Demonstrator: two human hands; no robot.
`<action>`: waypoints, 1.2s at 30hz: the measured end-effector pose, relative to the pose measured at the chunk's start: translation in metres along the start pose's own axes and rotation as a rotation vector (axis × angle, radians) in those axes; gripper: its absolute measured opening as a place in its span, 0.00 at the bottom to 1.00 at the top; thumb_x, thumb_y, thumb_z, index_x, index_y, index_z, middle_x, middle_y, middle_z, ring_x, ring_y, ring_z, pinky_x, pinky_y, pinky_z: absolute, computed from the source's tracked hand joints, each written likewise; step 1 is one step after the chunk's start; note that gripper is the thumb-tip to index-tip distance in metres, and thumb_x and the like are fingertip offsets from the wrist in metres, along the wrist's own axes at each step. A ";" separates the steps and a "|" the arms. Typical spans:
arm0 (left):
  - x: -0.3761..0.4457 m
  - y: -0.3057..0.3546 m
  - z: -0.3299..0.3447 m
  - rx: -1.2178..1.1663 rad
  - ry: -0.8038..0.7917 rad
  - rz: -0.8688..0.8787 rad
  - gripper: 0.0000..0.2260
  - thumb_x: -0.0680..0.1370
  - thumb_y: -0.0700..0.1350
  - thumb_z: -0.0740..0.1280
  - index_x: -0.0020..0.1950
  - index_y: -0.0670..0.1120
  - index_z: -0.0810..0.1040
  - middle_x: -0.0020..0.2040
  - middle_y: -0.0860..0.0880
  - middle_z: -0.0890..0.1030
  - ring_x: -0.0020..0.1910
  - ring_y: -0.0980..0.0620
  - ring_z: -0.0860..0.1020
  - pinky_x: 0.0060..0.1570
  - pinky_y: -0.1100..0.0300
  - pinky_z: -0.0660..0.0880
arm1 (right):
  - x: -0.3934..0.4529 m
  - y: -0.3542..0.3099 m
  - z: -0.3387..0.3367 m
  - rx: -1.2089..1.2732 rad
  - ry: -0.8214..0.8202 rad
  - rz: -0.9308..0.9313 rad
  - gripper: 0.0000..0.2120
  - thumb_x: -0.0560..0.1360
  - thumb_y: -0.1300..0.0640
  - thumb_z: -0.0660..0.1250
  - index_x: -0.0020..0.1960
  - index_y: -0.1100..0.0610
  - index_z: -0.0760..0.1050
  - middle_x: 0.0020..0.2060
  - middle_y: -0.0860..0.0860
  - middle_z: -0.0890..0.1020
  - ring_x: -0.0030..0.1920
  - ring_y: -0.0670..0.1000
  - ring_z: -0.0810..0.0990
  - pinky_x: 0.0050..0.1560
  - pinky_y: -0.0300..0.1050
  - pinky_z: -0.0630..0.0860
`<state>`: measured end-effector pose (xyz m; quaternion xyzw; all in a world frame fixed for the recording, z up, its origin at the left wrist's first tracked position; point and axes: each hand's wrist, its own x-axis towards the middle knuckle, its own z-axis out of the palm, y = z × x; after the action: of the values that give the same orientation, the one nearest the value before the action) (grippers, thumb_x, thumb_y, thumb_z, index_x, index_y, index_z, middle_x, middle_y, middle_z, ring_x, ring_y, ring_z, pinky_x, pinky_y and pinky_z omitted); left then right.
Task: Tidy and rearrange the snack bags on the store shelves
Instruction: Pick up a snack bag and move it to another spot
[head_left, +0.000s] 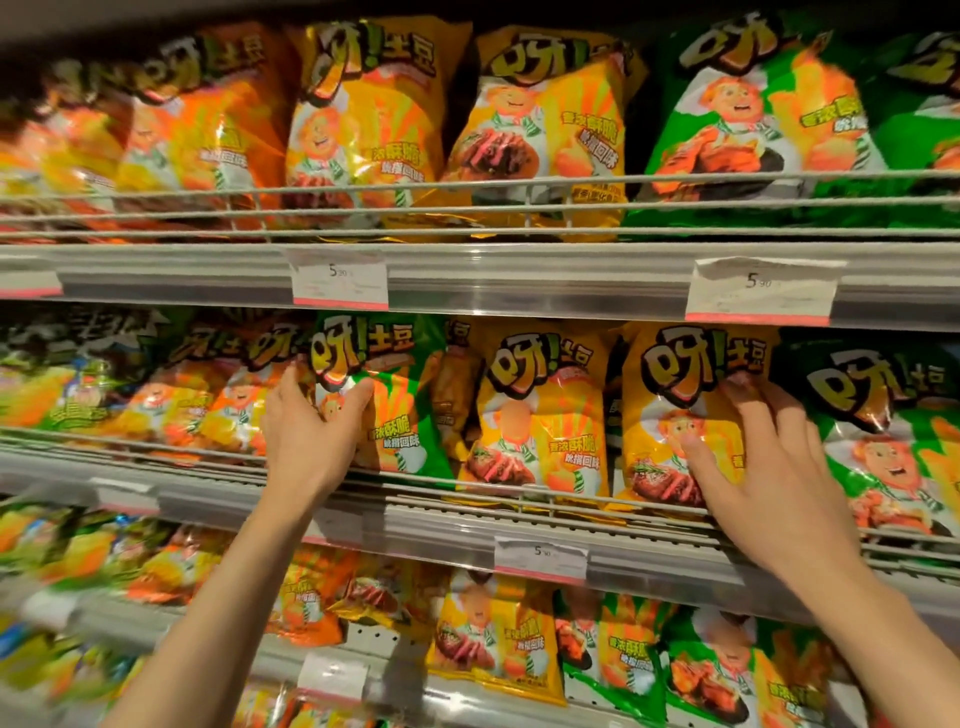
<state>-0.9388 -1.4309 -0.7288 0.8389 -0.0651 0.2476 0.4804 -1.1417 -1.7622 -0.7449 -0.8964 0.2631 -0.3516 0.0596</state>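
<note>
Left hand (306, 431): grasps the left edge of a green bag (395, 395) on the middle shelf (441, 525); fingers hidden behind the bag.
Right hand (763, 467): fingers spread, released, pressing flat on a yellow bag (675, 415), same shelf.
Hidden: bag bottoms behind the wire rail (467, 488).
Blurred: bags at far left.
Surroundings: price tag (540, 558) below; upper shelf bags above.

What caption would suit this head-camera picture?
Left hand grips a green snack bag; right hand rests on a yellow bag, middle shelf.
</note>
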 end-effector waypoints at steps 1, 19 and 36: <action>0.006 -0.002 -0.003 0.045 -0.016 0.002 0.44 0.73 0.72 0.65 0.77 0.40 0.66 0.73 0.36 0.71 0.74 0.36 0.68 0.72 0.40 0.66 | 0.000 -0.001 0.000 0.000 0.002 0.002 0.32 0.80 0.34 0.53 0.74 0.55 0.64 0.67 0.59 0.69 0.67 0.60 0.70 0.55 0.55 0.76; 0.019 0.018 0.007 -0.156 -0.120 0.004 0.37 0.75 0.71 0.64 0.72 0.45 0.66 0.55 0.47 0.81 0.52 0.45 0.81 0.52 0.45 0.79 | 0.001 0.003 0.007 -0.042 0.058 -0.016 0.29 0.80 0.36 0.56 0.70 0.57 0.67 0.62 0.60 0.71 0.62 0.61 0.72 0.48 0.54 0.75; 0.001 0.042 -0.016 -0.337 -0.300 0.003 0.27 0.72 0.72 0.69 0.53 0.49 0.77 0.43 0.46 0.83 0.42 0.44 0.81 0.42 0.47 0.78 | 0.001 0.001 0.006 -0.042 0.057 -0.022 0.28 0.80 0.35 0.55 0.68 0.57 0.67 0.59 0.59 0.72 0.59 0.61 0.73 0.45 0.52 0.73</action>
<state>-0.9578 -1.4395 -0.6895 0.7739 -0.1776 0.1065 0.5985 -1.1373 -1.7641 -0.7492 -0.8898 0.2624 -0.3721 0.0292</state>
